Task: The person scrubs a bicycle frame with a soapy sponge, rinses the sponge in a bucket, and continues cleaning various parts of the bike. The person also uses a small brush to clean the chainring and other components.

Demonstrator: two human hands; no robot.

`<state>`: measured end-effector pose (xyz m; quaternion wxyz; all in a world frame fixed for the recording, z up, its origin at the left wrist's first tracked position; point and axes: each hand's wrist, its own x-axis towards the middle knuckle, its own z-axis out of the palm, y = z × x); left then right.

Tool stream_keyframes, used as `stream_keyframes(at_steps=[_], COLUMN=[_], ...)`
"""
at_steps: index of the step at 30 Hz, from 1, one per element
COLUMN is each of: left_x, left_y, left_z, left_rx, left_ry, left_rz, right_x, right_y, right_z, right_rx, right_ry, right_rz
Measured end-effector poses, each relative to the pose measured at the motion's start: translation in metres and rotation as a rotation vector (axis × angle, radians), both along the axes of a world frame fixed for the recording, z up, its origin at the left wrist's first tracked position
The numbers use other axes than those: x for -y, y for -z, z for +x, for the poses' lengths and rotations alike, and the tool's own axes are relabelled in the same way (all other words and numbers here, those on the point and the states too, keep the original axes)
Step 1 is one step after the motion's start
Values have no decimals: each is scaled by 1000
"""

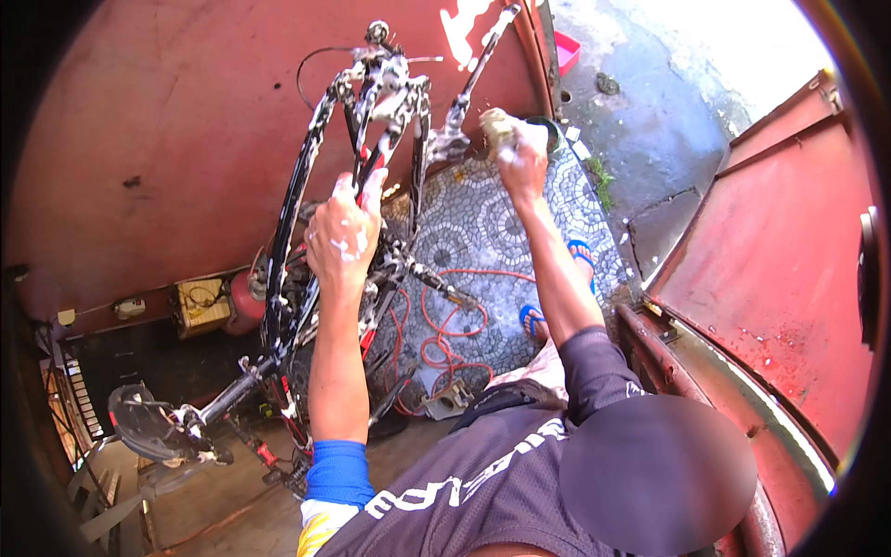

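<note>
Left hand [345,230], foam-flecked, closed around the soapy bicycle frame [306,186], which stands upended against the red wall [167,121]. Orange hose [445,325] coiled on mosaic-tiled floor [483,223]. Right hand [522,156], raised beside the frame, gripping a sudsy sponge [498,125].

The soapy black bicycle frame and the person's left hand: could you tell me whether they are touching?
Touching. The head view shows the left hand, flecked with foam, gripping a tube of the soapy black bicycle frame, with no gap visible.
</note>
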<state>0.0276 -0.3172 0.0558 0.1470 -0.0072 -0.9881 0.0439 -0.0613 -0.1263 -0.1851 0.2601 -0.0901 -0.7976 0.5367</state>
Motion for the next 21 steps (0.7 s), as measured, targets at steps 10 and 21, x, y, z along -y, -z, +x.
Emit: stream_keyframes(at_steps=[10, 21], left_x=[-2, -6], left_y=[-4, -8], left_z=[4, 0], left_rx=[22, 61], left_ry=[-28, 15], left_rz=[22, 97], right_x=[-5, -29], right_y=[-64, -34], right_z=[-25, -74], right_rx=[-264, -300], right_ry=[-159, -74], right_rz=[277, 455])
